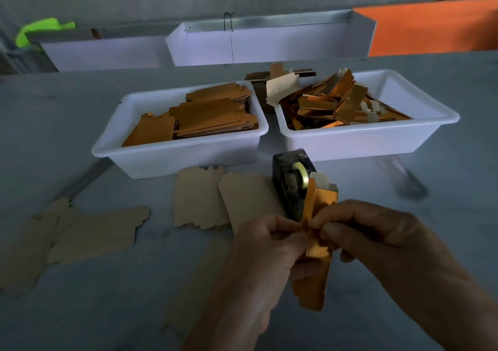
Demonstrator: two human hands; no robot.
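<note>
Head camera, looking down at a dim work table (458, 202): a person holds a gold foil carton blank (318, 251) between both hands in front of the body and above the table. The left hand (266, 242) pinches its left edge with curled fingertips, and the right hand (377, 232) pinches the opposite edge at the same height. Neither hand is free. The blank's long axis runs away from the person, leaning slightly. Its near end hangs below the hands, and its far end, partly folded along its length, rises above them. That far end points straight at a black tape dispenser (288, 186), which stands just beyond the fingers and looks a little nearer the left hand than the right. Any reach for tape would likely go forward along the same line as the blank. Pale flat blanks (199, 197) lie face down on the table beside the dispenser, with more farther to the left. Behind them a white left bin (172, 153) holds neat stacks of flat gold blanks, and a white right bin (363, 135) is heaped with loose folded pieces. The job appears to be folding and taping each blank, and this one looks to be mid-fold.
</note>
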